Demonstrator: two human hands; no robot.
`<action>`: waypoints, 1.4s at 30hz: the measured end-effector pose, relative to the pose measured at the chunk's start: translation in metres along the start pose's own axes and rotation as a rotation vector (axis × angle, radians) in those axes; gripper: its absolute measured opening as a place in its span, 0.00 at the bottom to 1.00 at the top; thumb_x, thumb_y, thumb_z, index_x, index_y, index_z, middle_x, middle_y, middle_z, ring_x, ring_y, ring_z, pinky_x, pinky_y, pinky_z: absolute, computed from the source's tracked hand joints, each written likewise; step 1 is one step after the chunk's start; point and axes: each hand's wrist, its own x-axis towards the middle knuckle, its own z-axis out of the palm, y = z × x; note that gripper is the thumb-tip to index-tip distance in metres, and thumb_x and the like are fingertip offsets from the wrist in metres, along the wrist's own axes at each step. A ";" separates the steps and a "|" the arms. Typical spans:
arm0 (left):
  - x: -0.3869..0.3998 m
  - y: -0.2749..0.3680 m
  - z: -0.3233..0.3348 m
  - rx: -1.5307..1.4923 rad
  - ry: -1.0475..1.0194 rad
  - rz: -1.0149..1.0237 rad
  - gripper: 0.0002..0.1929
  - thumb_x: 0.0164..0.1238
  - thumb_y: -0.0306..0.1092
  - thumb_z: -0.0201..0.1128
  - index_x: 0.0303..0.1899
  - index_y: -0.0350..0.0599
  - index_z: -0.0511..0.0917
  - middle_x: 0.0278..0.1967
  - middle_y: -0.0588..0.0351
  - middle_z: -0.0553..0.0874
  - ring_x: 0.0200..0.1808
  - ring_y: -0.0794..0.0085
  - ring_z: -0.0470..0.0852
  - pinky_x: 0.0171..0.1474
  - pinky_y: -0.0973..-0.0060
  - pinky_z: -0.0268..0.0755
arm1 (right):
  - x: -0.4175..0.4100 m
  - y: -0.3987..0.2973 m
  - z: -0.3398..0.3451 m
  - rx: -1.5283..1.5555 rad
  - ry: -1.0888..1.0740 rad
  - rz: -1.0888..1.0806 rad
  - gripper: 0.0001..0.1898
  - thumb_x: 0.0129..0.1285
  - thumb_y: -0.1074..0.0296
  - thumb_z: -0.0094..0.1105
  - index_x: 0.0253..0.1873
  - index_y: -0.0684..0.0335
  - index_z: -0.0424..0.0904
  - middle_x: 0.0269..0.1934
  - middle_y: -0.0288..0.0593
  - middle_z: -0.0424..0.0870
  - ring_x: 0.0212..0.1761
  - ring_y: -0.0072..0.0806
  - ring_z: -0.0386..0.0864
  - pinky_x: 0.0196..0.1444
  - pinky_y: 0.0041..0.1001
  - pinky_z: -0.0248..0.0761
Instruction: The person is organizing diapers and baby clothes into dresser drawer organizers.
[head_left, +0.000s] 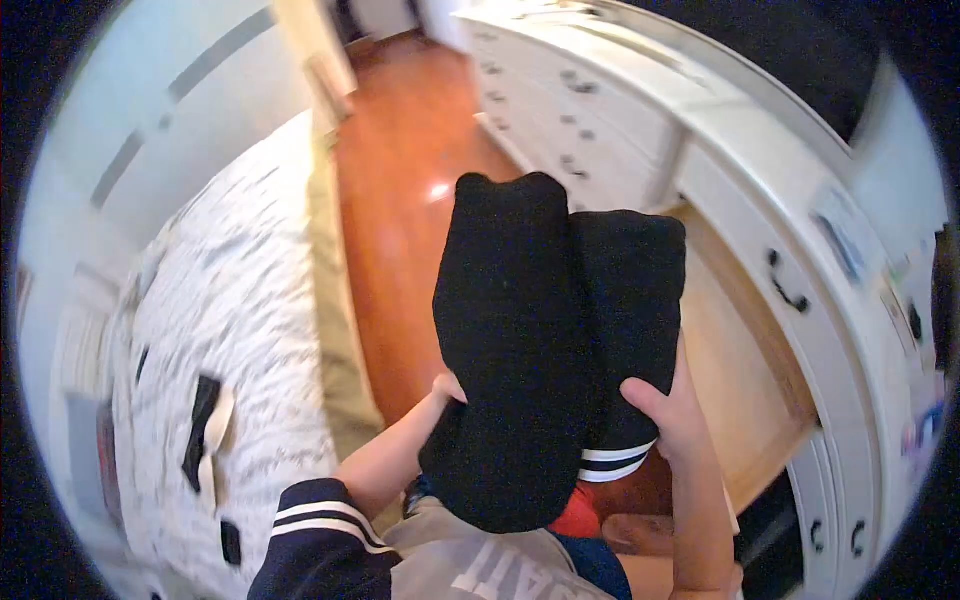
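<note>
Two folded black knit garments (517, 322) are held up side by side before me, the left one longer and overlapping the other. White stripes cross the lower end of the right-hand black bundle (630, 300). My left hand (450, 388) grips the left edge of the longer piece, its fingers mostly hidden behind the cloth. My right hand (664, 412) holds the right bundle, thumb in front and fingers behind. Just right of it, an open wooden drawer (739, 360) juts out of the white dresser (757, 195).
At left is a bed with a white textured cover (262, 300); a black sock (201, 427), a cream item (219, 424) and a small black item (231, 541) lie on it. Reddish wood floor (397, 225) runs between bed and dresser. Various objects stand on the dresser top.
</note>
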 end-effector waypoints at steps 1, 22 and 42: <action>-0.005 0.005 -0.024 -0.027 0.091 0.032 0.32 0.49 0.45 0.65 0.56 0.36 0.73 0.49 0.44 0.80 0.51 0.54 0.78 0.56 0.62 0.71 | 0.002 0.012 0.029 0.003 -0.073 0.018 0.49 0.48 0.69 0.71 0.72 0.64 0.47 0.64 0.48 0.65 0.65 0.37 0.64 0.68 0.35 0.56; -0.202 0.112 -0.686 0.195 0.670 0.077 0.24 0.64 0.46 0.61 0.54 0.37 0.75 0.48 0.50 0.81 0.48 0.65 0.80 0.54 0.68 0.72 | -0.013 0.172 0.296 -0.814 -0.724 -0.699 0.23 0.54 0.66 0.59 0.56 0.66 0.71 0.59 0.63 0.67 0.61 0.51 0.69 0.61 0.40 0.64; 0.056 -0.097 0.109 1.348 -1.235 1.329 0.21 0.55 0.36 0.63 0.51 0.45 0.73 0.46 0.50 0.78 0.39 0.59 0.82 0.41 0.63 0.75 | -0.155 0.141 -0.069 -1.264 0.891 -0.139 0.22 0.54 0.72 0.63 0.54 0.65 0.70 0.48 0.53 0.74 0.49 0.50 0.72 0.53 0.42 0.67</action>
